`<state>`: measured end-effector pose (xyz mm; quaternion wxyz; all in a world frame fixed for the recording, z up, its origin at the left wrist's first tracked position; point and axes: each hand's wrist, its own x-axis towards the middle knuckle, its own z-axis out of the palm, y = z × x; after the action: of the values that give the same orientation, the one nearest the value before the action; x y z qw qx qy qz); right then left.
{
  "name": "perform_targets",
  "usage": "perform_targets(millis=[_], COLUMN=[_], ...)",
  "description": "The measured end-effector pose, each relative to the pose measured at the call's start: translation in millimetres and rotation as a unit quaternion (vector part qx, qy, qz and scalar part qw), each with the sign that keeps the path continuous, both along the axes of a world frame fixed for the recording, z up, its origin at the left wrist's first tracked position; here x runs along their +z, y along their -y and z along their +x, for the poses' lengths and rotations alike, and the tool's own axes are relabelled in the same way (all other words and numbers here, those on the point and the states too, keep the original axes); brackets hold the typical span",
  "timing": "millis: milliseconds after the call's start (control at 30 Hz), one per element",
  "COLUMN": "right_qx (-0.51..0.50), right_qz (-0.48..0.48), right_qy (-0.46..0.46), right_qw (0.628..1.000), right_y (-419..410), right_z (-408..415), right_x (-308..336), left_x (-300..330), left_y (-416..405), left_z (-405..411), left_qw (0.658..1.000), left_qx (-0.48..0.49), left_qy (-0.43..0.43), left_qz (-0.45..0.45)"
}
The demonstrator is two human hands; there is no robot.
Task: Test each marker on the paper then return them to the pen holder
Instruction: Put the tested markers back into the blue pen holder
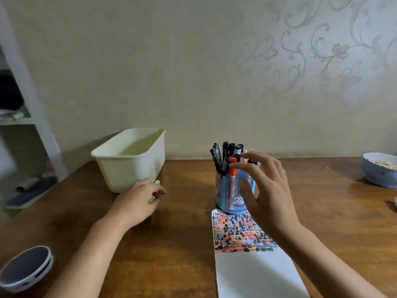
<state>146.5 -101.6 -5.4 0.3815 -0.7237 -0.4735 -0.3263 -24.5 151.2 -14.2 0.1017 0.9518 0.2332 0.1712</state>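
Note:
A blue pen holder (224, 190) stands mid-table, filled with several markers (227, 151), mostly black-capped, one red-capped (232, 175). My right hand (266, 190) hovers at its right side with fingers spread; the fingertips reach the marker tops and the thumb lies by the holder's wall. A white paper (257, 274) lies in front of the holder, its far part covered in black, red and orange test marks. My left hand (137, 198) rests on the table to the left, its fingers curled round a white marker (157, 181) that is mostly hidden.
A cream plastic bin (129, 160) stands behind my left hand. A blue bowl (378, 175) sits at the right edge. A dark round object with a white rim (23, 267) is at the near left. A white shelf post (32, 104) rises beyond the table's left edge.

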Motion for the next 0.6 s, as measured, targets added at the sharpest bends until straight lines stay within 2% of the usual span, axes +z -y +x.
perform_targets(millis=[267, 367, 467, 600], right_qx=[0.007, 0.013, 0.019, 0.015], right_qz=[0.006, -0.010, -0.024, -0.028], right_qy=[0.039, 0.034, 0.031, 0.044], right_qw=[0.999, 0.999, 0.999, 0.999], right_y=[-2, -3, -5, -5], right_z=[-7, -9, -12, -14], right_x=[-2, -5, -8, -9], left_x=[-4, -2, 0, -2], left_y=[-9, -6, -2, 1], left_z=[-3, -3, -2, 0], left_qw=[0.996, 0.997, 1.000, 0.999], left_qx=[0.060, 0.046, 0.027, -0.014], left_qy=[-0.047, -0.022, -0.005, -0.045], left_qz=[0.051, 0.050, -0.004, 0.012])
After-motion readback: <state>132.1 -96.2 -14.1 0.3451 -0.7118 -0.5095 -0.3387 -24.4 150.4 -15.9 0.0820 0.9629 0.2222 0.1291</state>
